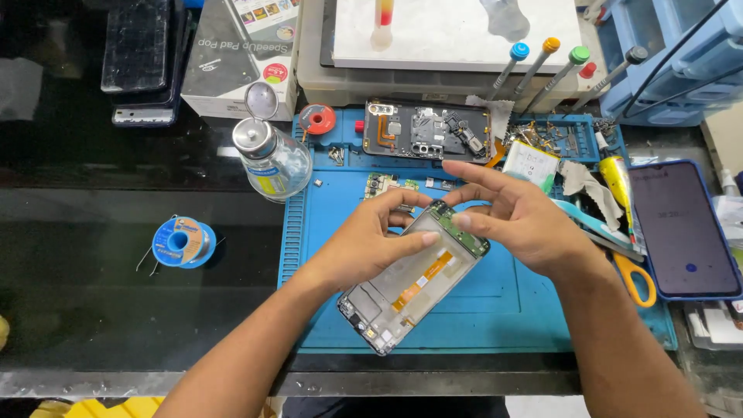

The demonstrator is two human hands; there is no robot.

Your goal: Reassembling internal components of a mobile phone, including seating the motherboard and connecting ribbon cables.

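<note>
Opened phone frame (410,282), metal tray with orange flex ribbon, lies tilted on ribbed blue mat (495,310). Left hand (364,244) grips its edge; right hand (515,217), fingers spread, presses the green board, covering the top corner.

A glossy black worktable (116,255) carries a blue work mat (495,310), under bright, even light.
</note>
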